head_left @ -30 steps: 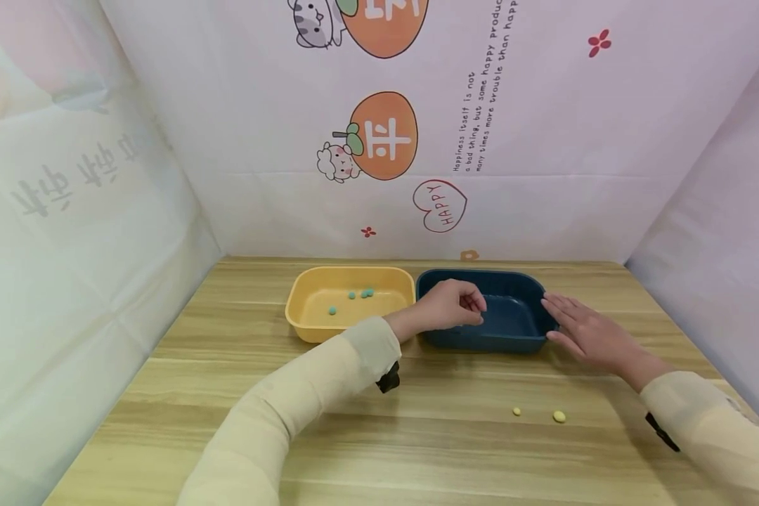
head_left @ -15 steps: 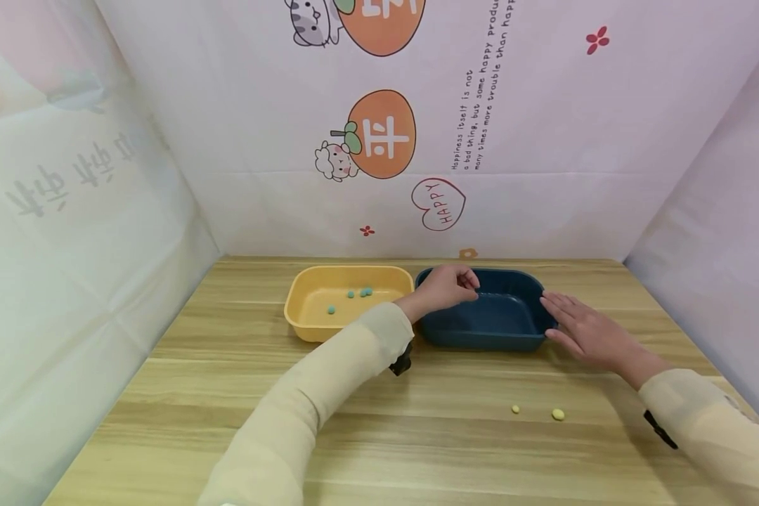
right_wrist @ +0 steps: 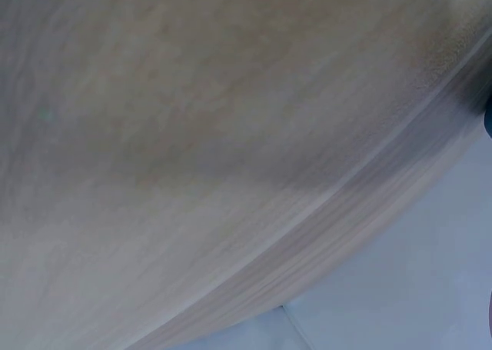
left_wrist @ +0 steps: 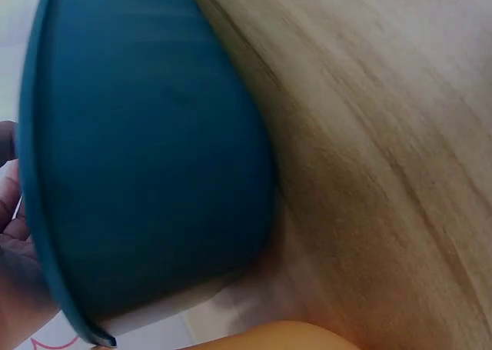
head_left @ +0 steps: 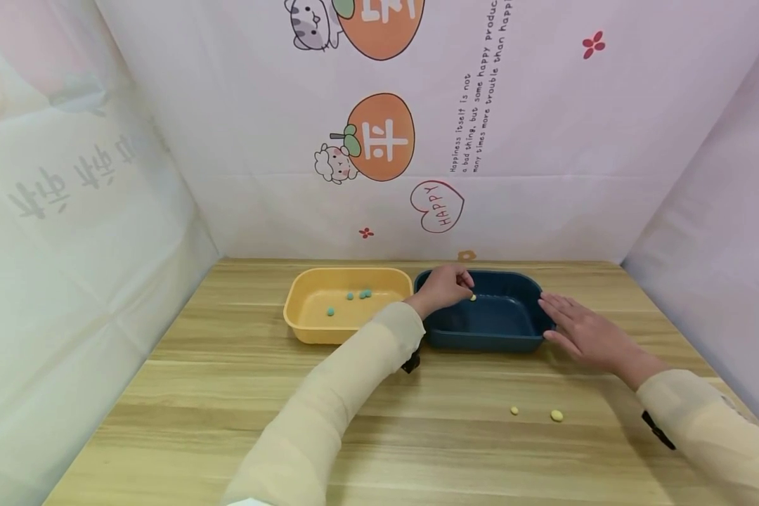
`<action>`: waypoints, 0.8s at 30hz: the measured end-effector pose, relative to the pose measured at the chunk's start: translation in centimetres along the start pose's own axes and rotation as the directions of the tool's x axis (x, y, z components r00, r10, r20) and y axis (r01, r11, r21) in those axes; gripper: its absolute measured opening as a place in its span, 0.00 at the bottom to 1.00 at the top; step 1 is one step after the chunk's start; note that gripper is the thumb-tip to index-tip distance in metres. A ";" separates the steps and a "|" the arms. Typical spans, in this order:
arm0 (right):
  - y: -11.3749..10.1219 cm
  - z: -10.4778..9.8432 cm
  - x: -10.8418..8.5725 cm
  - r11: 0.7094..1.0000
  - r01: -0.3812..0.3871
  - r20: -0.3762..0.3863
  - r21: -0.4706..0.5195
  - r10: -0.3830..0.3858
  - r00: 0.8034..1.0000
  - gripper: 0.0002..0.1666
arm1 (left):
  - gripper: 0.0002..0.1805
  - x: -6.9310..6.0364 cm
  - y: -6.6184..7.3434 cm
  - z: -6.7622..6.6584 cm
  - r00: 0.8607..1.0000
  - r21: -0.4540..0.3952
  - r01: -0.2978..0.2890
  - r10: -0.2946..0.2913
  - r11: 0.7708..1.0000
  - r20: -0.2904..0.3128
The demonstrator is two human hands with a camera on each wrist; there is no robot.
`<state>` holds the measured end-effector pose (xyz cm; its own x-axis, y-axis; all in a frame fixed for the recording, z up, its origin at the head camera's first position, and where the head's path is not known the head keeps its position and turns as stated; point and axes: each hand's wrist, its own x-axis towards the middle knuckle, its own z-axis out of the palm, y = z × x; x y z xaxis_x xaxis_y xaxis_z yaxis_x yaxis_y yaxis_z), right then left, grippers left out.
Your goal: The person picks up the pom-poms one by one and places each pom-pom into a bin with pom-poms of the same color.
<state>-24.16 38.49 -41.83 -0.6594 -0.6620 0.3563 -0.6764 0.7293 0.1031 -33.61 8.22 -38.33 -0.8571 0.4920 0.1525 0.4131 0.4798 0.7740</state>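
My left hand (head_left: 444,289) is over the left part of a dark blue bin (head_left: 483,343), fingers curled. At its thumb and fingertips shows a small yellow bead (head_left: 473,297), apparently pinched there. In the left wrist view the outer wall of the blue bin (left_wrist: 154,150) fills much of the picture, and part of the left hand (left_wrist: 19,265) shows beyond its rim. With straight fingers, my right hand (head_left: 585,330) rests against the bin's right end. Two more yellow beads, a smaller one (head_left: 514,410) and a larger one (head_left: 556,416), lie on the table in front.
A yellow bin (head_left: 319,336) stands just left of the blue one, with several small teal beads (head_left: 350,296) inside. Both bins are near the back of the wooden table (head_left: 417,443). Printed cloth (head_left: 259,211) hangs behind and along both sides.
My left hand has drawn slightly back and left over the blue bin. A yellow bead now shows at its fingertips, unseen before. The right hand stays against the bin.
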 end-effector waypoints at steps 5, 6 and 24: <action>0.1 0.1 0.0 1.000 -0.003 -0.001 0.004 0.003 1.000 0.34 | 0.07 0.4 -0.5 0.1 1.000 0.038 0.008 -0.007 0.999 -0.023; 0.1 0.1 0.0 1.000 -0.005 0.001 0.005 0.005 1.000 0.34 | 0.06 0.4 -0.6 0.0 1.000 0.047 0.010 -0.009 0.999 -0.026; 0.2 0.3 -0.1 1.000 0.003 -0.012 0.000 -0.003 1.000 0.35 | 0.08 0.5 -1.0 -0.3 0.999 0.039 0.036 -0.035 0.999 -0.028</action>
<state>-24.30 38.65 -42.16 -0.6533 -0.6624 0.3667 -0.6785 0.7271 0.1045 -34.54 7.81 -38.82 -0.8792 0.4546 0.1427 0.3941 0.5253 0.7542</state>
